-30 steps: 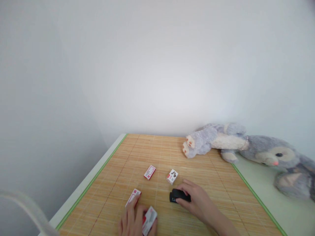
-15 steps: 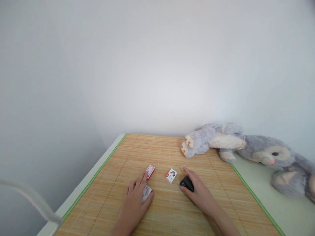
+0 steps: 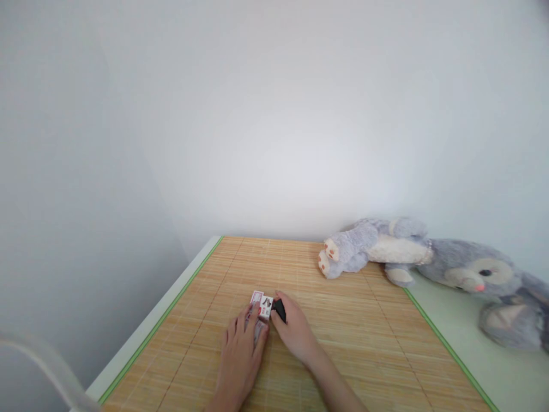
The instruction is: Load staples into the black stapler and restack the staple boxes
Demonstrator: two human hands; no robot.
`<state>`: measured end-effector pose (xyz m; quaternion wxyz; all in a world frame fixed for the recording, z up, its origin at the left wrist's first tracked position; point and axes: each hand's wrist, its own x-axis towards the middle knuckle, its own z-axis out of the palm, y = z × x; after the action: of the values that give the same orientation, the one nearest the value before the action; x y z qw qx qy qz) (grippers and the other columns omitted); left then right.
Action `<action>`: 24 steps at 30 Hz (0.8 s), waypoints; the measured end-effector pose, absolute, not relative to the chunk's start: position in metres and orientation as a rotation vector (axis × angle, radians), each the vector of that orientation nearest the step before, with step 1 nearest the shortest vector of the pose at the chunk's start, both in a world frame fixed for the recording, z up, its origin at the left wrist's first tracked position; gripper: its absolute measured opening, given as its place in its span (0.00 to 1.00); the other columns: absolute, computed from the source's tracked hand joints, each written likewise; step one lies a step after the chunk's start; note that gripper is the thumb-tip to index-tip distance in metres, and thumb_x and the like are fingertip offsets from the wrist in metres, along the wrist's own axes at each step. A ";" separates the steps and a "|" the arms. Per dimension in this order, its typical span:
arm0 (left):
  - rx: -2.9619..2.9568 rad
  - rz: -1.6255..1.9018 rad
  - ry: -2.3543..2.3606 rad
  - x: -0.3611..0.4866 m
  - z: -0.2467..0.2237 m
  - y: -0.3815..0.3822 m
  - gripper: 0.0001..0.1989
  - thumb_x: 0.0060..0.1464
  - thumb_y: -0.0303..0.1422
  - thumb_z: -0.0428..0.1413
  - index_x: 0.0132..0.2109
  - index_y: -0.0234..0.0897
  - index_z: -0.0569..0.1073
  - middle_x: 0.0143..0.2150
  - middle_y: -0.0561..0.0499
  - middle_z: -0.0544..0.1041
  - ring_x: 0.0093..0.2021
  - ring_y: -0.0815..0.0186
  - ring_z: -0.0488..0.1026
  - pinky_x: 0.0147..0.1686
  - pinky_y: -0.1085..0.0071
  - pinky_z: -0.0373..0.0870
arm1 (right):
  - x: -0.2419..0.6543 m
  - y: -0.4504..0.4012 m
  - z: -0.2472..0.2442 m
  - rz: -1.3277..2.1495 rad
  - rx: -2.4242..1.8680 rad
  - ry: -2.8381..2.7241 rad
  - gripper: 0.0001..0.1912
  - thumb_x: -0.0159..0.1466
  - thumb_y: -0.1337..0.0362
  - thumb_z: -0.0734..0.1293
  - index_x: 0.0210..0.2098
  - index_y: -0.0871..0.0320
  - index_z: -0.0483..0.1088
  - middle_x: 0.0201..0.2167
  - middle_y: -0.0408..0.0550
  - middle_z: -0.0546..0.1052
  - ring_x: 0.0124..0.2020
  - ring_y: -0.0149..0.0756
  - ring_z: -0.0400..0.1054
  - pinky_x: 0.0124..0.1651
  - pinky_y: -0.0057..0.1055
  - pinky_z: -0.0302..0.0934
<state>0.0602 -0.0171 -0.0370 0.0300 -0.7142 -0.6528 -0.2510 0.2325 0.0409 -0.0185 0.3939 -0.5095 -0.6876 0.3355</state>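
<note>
My left hand [image 3: 241, 349] lies over a white and red box [image 3: 257, 296] and a second pale box [image 3: 258, 330], its fingers spread on them and partly covering both. Against these boxes sits a small white box with a black picture [image 3: 266, 307]. My right hand [image 3: 295, 330] grips a black object [image 3: 279, 309] between thumb and fingers, right beside the small white box. All of them rest on the bamboo mat [image 3: 343, 343].
A grey and cream plush toy [image 3: 398, 249] lies across the mat's back right corner and the pale green tabletop [image 3: 450, 312]. A blurred white curved bar [image 3: 43, 357] is at the lower left. Behind stands a pale wall [image 3: 274, 114].
My right hand has moved left with the black object. The small white box now sits against the boxes under my left hand and has turned. My left hand remains on its boxes.
</note>
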 end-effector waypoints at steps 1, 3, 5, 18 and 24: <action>-2.167 -0.768 -2.021 0.060 -0.037 -0.017 0.25 0.71 0.39 0.46 0.72 0.50 0.60 0.70 0.49 0.67 0.63 0.55 0.66 0.60 0.55 0.64 | 0.220 0.038 -0.023 0.870 -1.312 -1.689 0.30 0.70 0.56 0.62 0.68 0.59 0.63 0.67 0.56 0.69 0.68 0.46 0.63 0.71 0.45 0.54; -2.121 -0.733 -2.039 0.058 -0.038 -0.018 0.24 0.72 0.37 0.45 0.72 0.50 0.61 0.70 0.48 0.67 0.63 0.55 0.66 0.60 0.56 0.64 | 0.196 0.032 -0.032 0.898 -1.347 -1.585 0.32 0.73 0.53 0.56 0.72 0.62 0.56 0.71 0.58 0.64 0.71 0.44 0.58 0.72 0.46 0.52; -2.079 -0.682 -2.074 0.056 -0.038 -0.019 0.24 0.72 0.36 0.44 0.71 0.50 0.61 0.71 0.48 0.66 0.62 0.54 0.66 0.58 0.55 0.65 | 0.173 0.028 -0.038 0.921 -1.348 -1.459 0.34 0.74 0.50 0.54 0.73 0.62 0.53 0.73 0.58 0.60 0.73 0.43 0.54 0.73 0.45 0.50; -1.924 -0.919 -2.184 0.008 -0.045 -0.011 0.21 0.71 0.35 0.44 0.65 0.46 0.70 0.65 0.46 0.72 0.59 0.54 0.70 0.58 0.52 0.67 | 0.095 0.036 -0.043 0.902 -1.270 -1.216 0.30 0.75 0.50 0.54 0.71 0.58 0.56 0.71 0.56 0.63 0.72 0.44 0.54 0.74 0.47 0.46; -2.083 -0.909 -2.080 -0.040 -0.049 0.004 0.21 0.71 0.36 0.43 0.63 0.44 0.72 0.64 0.47 0.74 0.62 0.56 0.69 0.61 0.53 0.66 | 0.064 0.038 -0.044 0.919 -1.204 -1.263 0.34 0.76 0.49 0.52 0.75 0.58 0.45 0.77 0.51 0.48 0.78 0.42 0.38 0.77 0.51 0.36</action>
<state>-0.0401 0.0038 -0.0493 0.0304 -0.6757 -0.6750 -0.2949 0.0642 0.0383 -0.0439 0.5521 -0.5091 -0.5339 0.3885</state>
